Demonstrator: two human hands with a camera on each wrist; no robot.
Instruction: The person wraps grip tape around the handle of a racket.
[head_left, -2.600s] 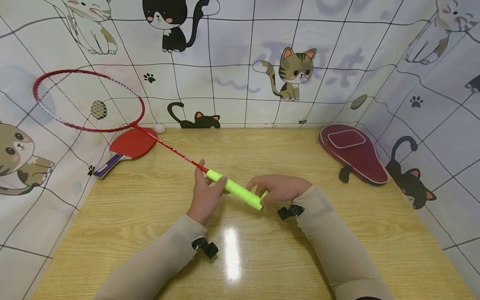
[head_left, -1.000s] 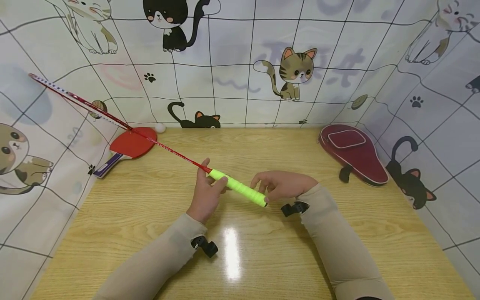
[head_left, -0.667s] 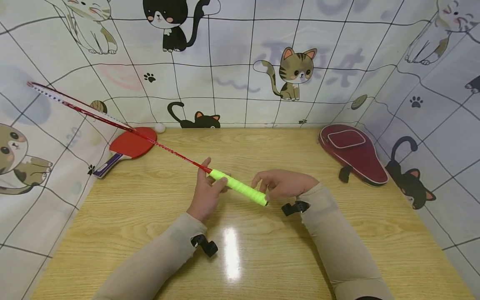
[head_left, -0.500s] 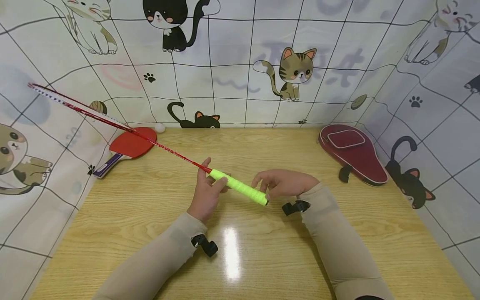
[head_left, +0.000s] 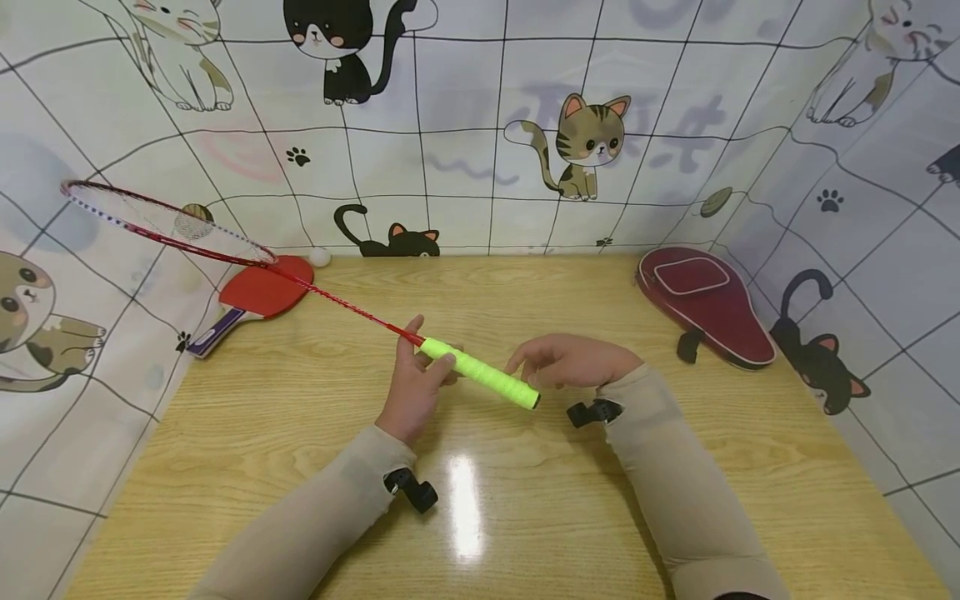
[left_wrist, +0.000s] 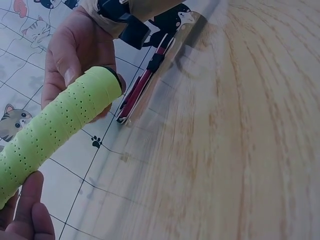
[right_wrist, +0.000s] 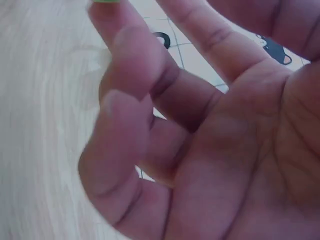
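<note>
A badminton racket (head_left: 345, 304) with a red frame and shaft is held up at a slant, its strung head at the left. Its handle is wrapped in perforated yellow-green grip tape (head_left: 483, 377). My left hand (head_left: 411, 392) holds the handle near the shaft, thumb on top and index finger stretched along the far side. At the butt end my right hand (head_left: 573, 360) has curled fingers and thumb against the handle. In the left wrist view the right hand (left_wrist: 75, 60) sits behind the butt; the right wrist view catches only a sliver of green, so the contact is mostly hidden.
A red table tennis bat (head_left: 266, 287) and a white ball (head_left: 319, 257) lie at the back left of the wooden table (head_left: 360, 533). A dark red bat case (head_left: 705, 304) rests at the back right. Cat-print walls (head_left: 465, 150) surround the table.
The racket has turned about its shaft: its face went from wide to edge-on, and now shows slightly again. My right hand has shifted slightly right and up; the left hand stays nearly still.
</note>
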